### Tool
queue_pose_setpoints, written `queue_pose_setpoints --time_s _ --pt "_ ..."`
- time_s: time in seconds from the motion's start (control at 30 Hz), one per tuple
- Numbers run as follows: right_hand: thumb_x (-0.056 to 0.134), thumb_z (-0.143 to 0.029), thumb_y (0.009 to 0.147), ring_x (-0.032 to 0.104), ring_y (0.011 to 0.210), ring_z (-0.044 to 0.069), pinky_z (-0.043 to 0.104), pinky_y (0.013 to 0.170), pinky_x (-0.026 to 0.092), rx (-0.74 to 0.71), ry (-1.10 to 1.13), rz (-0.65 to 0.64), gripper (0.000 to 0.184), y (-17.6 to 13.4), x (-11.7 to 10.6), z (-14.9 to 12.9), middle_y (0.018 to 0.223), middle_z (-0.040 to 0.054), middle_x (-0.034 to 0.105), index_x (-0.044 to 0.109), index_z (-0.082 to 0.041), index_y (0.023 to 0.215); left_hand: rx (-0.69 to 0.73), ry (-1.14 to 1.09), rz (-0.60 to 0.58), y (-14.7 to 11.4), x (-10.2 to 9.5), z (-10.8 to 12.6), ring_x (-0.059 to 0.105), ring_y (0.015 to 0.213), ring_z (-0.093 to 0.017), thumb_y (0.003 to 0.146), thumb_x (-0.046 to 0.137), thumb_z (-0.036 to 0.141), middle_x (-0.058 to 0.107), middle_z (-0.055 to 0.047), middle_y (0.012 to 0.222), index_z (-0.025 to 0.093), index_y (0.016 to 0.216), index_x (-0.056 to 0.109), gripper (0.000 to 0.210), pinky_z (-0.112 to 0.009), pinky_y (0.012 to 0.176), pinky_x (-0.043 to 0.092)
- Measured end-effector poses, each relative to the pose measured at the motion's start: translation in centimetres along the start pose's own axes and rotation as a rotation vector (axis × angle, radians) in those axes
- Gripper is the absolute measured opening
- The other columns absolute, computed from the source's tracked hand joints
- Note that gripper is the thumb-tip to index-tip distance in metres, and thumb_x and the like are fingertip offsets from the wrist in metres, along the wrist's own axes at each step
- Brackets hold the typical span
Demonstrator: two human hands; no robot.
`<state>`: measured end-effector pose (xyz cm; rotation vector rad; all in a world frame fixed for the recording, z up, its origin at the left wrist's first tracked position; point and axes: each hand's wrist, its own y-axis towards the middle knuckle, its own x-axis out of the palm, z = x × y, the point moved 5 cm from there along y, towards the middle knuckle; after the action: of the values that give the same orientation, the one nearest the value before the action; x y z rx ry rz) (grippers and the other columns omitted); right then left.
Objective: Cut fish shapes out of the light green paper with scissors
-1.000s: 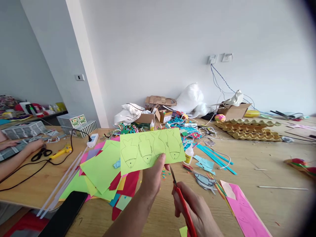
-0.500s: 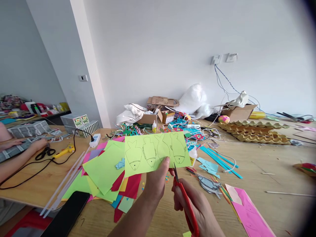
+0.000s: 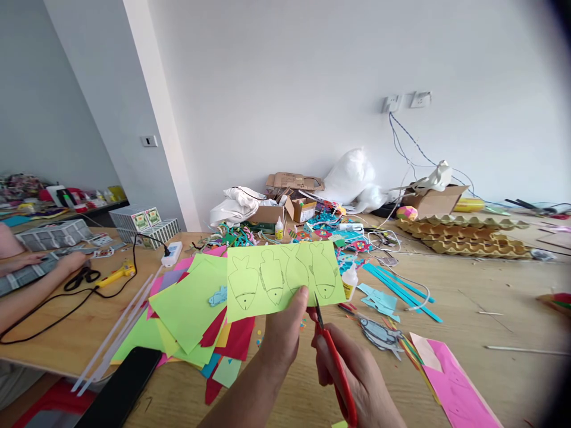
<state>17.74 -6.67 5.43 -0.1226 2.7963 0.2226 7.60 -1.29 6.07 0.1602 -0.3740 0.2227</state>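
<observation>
Green paper (image 3: pixel 243 285) with four fish drawn on it is held up over the table (image 3: pixel 446 297). The left hand (image 3: pixel 285 333) pinches its bottom edge, thumb in front, other fingers mostly hidden. The right hand (image 3: pixel 357 368) is wrapped around the red scissors (image 3: pixel 335 368), and their tips meet the bottom edge near the fish on the right end. I cannot tell how wide the blades are.

It looks like the cutting is at its start, since all four fish are whole. This cut seems to need a steady sheet and small, slow snips. A left fingertip is close to the blades, so it could get in the way.

A glue bottle (image 3: pixel 350 282) stands just behind the paper's right end. Coloured paper (image 3: pixel 191 309) lies in a pile on the left, near a black phone (image 3: pixel 122 386). On the right are pink paper (image 3: pixel 455 380) and egg trays (image 3: pixel 468 235). Far left, another person's hand (image 3: pixel 74 261) is near a yellow glue gun (image 3: pixel 116 273).
</observation>
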Motion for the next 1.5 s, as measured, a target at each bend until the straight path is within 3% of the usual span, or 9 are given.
queue_pose_setpoints --time_s 0.2,0.43,0.67,0.8,0.87,1.0,1.23,1.5 --pt "0.039 -0.051 0.085 0.04 0.044 0.011 0.021 0.044 0.03 -0.013 0.042 0.023 0.038 -0.2 0.0 0.2 0.045 -0.0055 0.044 0.043 -0.021 0.062 -0.041 -0.006 -0.009 -0.1 0.2 -0.3 0.061 0.075 -0.019 0.069 0.06 0.029 0.066 -0.003 0.079 0.021 0.079 0.063 0.014 -0.029 0.07 0.05" --pt "0.037 -0.053 0.086 0.042 0.042 0.012 0.023 0.044 0.031 -0.005 -0.046 0.039 0.039 -0.3 -0.1 0.9 0.044 -0.0059 0.043 0.042 -0.022 0.063 -0.099 -0.079 -0.046 -0.2 0.5 -0.4 0.054 0.054 -0.014 0.068 0.058 0.028 0.06 0.0 0.066 0.019 0.074 0.06 0.011 -0.026 0.053 0.048" --pt "0.039 -0.053 0.085 0.04 0.04 0.012 0.022 0.042 0.03 -0.004 -0.024 0.058 0.038 -0.4 -0.3 0.8 0.042 -0.0061 0.043 0.044 -0.022 0.063 -0.11 -0.079 -0.103 -0.5 0.8 -0.1 0.051 0.05 -0.012 0.069 0.057 0.029 0.057 0.001 0.059 0.019 0.067 0.059 0.011 -0.024 0.048 0.044" --pt "0.038 -0.056 0.084 0.041 0.043 0.012 0.022 0.044 0.031 0.023 0.052 0.017 0.042 -0.5 -0.2 0.4 0.043 -0.0056 0.043 0.041 -0.021 0.062 -0.116 -0.029 -0.092 -0.6 0.7 -0.3 0.057 0.06 -0.016 0.07 0.057 0.028 0.057 0.0 0.054 0.019 0.06 0.059 0.014 -0.026 0.058 0.047" --pt "0.037 -0.058 0.084 0.04 0.043 0.012 0.022 0.044 0.031 0.027 0.065 0.026 0.043 -0.5 -0.3 0.2 0.044 -0.0059 0.043 0.042 -0.021 0.063 -0.105 -0.015 -0.062 -0.8 0.6 -0.1 0.061 0.075 -0.019 0.069 0.06 0.029 0.063 -0.002 0.064 0.018 0.064 0.061 0.011 -0.029 0.073 0.049" --pt "0.037 -0.06 0.083 0.04 0.043 0.012 0.022 0.045 0.031 0.045 0.066 0.035 0.044 -0.6 -0.4 0.3 0.044 -0.0058 0.044 0.043 -0.021 0.063 -0.049 -0.019 -0.016 -1.3 0.6 0.9 0.057 0.103 -0.023 0.067 0.065 0.026 0.068 -0.007 0.089 0.018 0.079 0.066 0.015 -0.034 0.096 0.038" --pt "0.039 -0.061 0.081 0.039 0.041 0.011 0.022 0.042 0.028 0.032 0.075 0.065 0.044 -0.7 -0.5 0.9 0.043 -0.0064 0.042 0.042 -0.022 0.062 -0.036 0.019 -0.056 -1.4 0.8 1.1 0.052 0.113 -0.022 0.07 0.064 0.025 0.069 -0.007 0.095 0.018 0.088 0.067 0.02 -0.034 0.103 0.032" --pt "0.038 -0.058 0.084 0.04 0.043 0.012 0.022 0.045 0.03 0.032 0.077 0.063 0.044 -0.7 -0.6 0.8 0.043 -0.0051 0.045 0.041 -0.022 0.06 -0.027 0.103 -0.123 -1.5 0.7 0.4 0.052 0.112 -0.023 0.074 0.061 0.032 0.068 -0.008 0.098 0.018 0.097 0.065 0.028 -0.036 0.104 0.03"
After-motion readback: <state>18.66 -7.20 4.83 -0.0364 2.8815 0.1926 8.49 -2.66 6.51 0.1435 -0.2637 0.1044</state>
